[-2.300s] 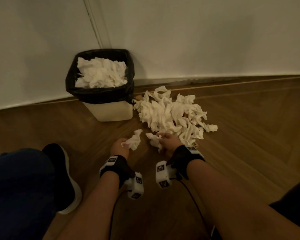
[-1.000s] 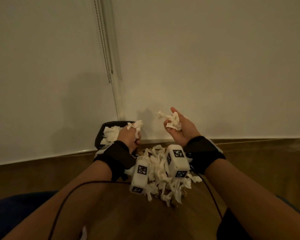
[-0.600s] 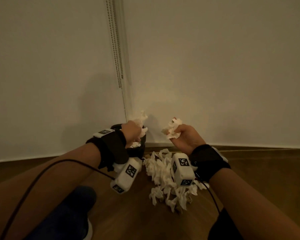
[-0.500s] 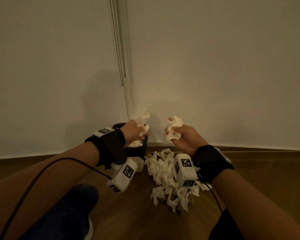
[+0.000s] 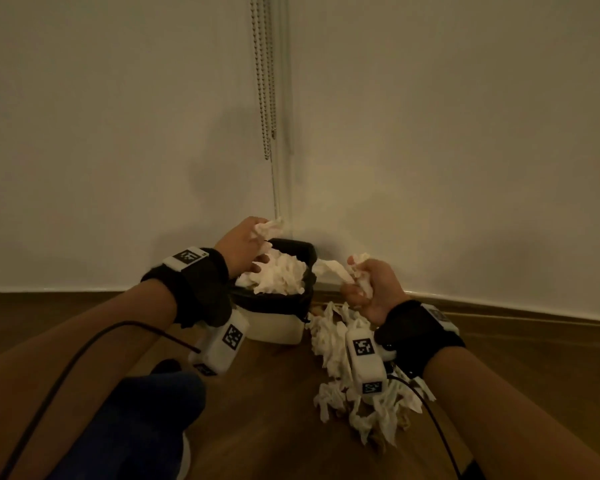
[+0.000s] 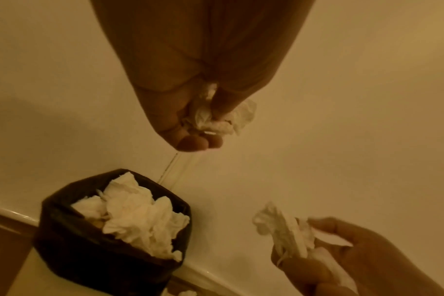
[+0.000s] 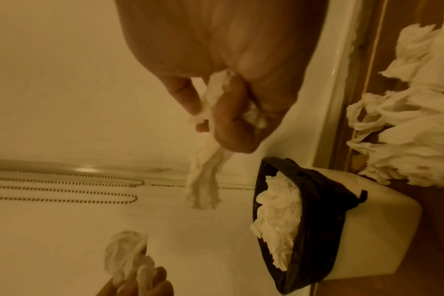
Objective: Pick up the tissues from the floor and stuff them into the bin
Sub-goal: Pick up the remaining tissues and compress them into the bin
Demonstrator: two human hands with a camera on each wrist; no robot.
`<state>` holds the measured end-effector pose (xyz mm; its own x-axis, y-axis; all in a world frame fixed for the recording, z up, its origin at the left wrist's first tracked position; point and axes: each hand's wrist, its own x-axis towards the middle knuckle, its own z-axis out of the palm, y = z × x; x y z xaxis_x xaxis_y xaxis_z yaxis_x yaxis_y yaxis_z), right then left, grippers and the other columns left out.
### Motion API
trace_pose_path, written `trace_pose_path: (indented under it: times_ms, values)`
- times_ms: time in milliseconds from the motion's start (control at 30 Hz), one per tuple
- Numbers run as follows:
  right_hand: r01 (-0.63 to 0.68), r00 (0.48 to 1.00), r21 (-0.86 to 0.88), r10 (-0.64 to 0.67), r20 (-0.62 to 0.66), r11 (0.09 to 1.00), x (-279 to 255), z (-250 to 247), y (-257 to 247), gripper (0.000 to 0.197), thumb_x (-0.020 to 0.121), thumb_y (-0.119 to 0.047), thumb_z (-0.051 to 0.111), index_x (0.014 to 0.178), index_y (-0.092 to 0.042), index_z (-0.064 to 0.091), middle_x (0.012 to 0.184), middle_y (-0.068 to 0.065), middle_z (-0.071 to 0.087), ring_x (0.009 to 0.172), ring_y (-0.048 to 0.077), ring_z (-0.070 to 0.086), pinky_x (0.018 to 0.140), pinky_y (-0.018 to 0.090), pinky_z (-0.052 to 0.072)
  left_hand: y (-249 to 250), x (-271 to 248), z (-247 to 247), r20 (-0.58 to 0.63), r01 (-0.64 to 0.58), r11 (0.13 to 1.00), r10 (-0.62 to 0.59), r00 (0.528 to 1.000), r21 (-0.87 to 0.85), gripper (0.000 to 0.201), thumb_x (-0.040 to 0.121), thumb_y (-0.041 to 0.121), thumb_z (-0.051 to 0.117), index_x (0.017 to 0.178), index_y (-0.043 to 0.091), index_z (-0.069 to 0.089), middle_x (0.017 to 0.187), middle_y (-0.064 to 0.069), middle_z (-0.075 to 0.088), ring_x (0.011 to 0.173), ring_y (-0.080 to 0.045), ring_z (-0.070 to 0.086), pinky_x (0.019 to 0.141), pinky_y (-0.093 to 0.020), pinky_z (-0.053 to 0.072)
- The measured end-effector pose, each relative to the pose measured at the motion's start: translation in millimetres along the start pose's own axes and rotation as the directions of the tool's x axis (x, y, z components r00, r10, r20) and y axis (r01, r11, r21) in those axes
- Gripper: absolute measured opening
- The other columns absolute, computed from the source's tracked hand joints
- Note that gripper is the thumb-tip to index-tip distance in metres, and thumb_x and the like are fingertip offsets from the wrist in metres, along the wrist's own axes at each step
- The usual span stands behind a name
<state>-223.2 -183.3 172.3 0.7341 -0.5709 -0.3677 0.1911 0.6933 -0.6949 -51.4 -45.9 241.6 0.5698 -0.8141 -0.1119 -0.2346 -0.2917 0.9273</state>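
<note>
Our left hand (image 5: 243, 245) clutching a tissue wad (image 6: 217, 118) over the full bin (image 5: 274, 327), right hand (image 5: 371, 289) gripping a trailing tissue (image 7: 203, 180), floor pile (image 5: 357, 382) seen whole only from the head view.

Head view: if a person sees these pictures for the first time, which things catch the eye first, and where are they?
First, the bin by the wall, lined with a black bag and heaped with white tissues. The left hand holds a crumpled tissue above it, and the right hand grips another tissue just right of the rim. On the wooden floor, right of the bin, lies a pile of loose tissues.
</note>
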Motion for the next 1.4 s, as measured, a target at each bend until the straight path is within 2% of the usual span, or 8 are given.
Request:
trace_pose_path:
  times_ms: [200,367,500,633,800,1067,1200,1400]
  values:
    - [0.057,0.928,-0.400,-0.196,-0.317,0.915,32.7,16.3,13.6,0.022,0.086,-0.030,0.063,0.083,-0.010,0.054,0.072,0.007,0.048,0.055,0.016,0.047,0.040,0.022,0.038,-18.8,18.5,-17.5,-0.105,0.002,0.941,0.036,0.994,0.340,0.029,0.095,0.042,0.045,0.091,0.013,0.043,0.074,0.001,0.042,0.068,-0.015,0.041,0.069,-0.028,0.036]
    - [0.132,0.931,-0.278,-0.216,-0.295,0.952,50.6,35.0,25.8,0.011,0.093,-0.015,0.050,0.090,-0.006,0.057,0.075,0.010,0.052,0.058,0.019,0.051,0.041,0.021,0.044,-37.0,33.3,-17.1,-0.147,0.084,0.929,-0.032,0.989,0.361,0.031,0.094,-0.004,0.031,0.125,0.000,0.035,0.081,-0.006,0.045,0.071,-0.022,0.046,0.057,-0.026,0.037]
    - [0.142,0.968,-0.196,-0.177,-0.178,0.970,60.2,49.6,31.6,0.028,0.096,-0.004,0.041,0.119,-0.005,0.058,0.091,0.015,0.057,0.063,0.019,0.056,0.042,0.021,0.048,-42.3,46.8,-15.2,-0.102,0.142,0.862,-0.105,0.989,0.487,0.037,0.091,-0.004,0.038,0.126,0.006,0.046,0.118,-0.023,0.049,0.105,-0.039,0.053,0.088,-0.043,0.048]
    - [0.082,0.971,-0.299,-0.144,-0.190,0.951,72.9,54.1,41.3,0.025,0.093,-0.012,0.049,0.112,-0.010,0.065,0.065,0.007,0.056,0.037,0.008,0.047,0.034,0.016,0.035,-46.5,63.2,-14.5,-0.061,0.115,0.893,-0.099,0.993,0.435,0.027,0.090,-0.005,0.037,0.108,0.011,0.050,0.089,-0.011,0.046,0.073,-0.020,0.046,0.063,-0.032,0.042]
    - [-0.013,0.970,-0.312,-0.064,-0.235,0.950,86.2,45.1,50.2,0.041,0.088,-0.049,0.050,0.089,-0.012,0.069,0.103,0.013,0.067,0.096,0.031,0.063,0.085,0.040,0.052,-44.9,85.0,-8.0,-0.141,0.167,0.878,-0.115,0.983,0.448,0.038,0.100,0.026,0.035,0.130,0.004,0.041,0.121,-0.018,0.049,0.102,-0.032,0.050,0.083,-0.032,0.038]
    - [-0.060,0.989,0.104,0.073,-0.127,0.993,105.3,36.7,33.8,0.029,0.097,-0.015,0.031,0.079,-0.011,0.054,0.080,0.010,0.056,0.061,0.020,0.054,0.044,0.022,0.045,-58.0,125.6,8.1,-0.252,0.283,0.954,-0.252,0.934,0.096,0.034,0.096,0.007,0.035,0.124,0.004,0.054,0.126,-0.017,0.050,0.117,-0.036,0.048,0.101,-0.041,0.040]
    - [-0.058,0.982,-0.084,0.042,-0.185,0.995,139.8,30.9,20.5,0.028,0.098,-0.004,0.029,0.088,-0.012,0.054,0.112,0.014,0.055,0.077,0.020,0.051,0.063,0.026,0.042,-74.3,135.1,23.5,-0.364,0.271,0.877,-0.421,0.831,-0.396,0.022,0.091,-0.004,0.047,0.088,0.014,0.035,0.075,0.001,0.039,0.065,-0.016,0.042,0.065,-0.028,0.042]
    - [-0.075,0.987,-0.563,-0.020,-0.161,0.823,194.0,41.9,24.5,0.017,0.094,-0.002,0.047,0.104,-0.001,0.061,0.096,0.015,0.056,0.094,0.029,0.053,0.096,0.038,0.045,-109.3,160.2,4.9,-0.223,0.261,0.924,-0.202,0.954,0.278,0.030,0.096,0.008,0.043,0.124,0.016,0.050,0.129,-0.014,0.039,0.104,-0.031,0.052,0.086,-0.030,0.043]
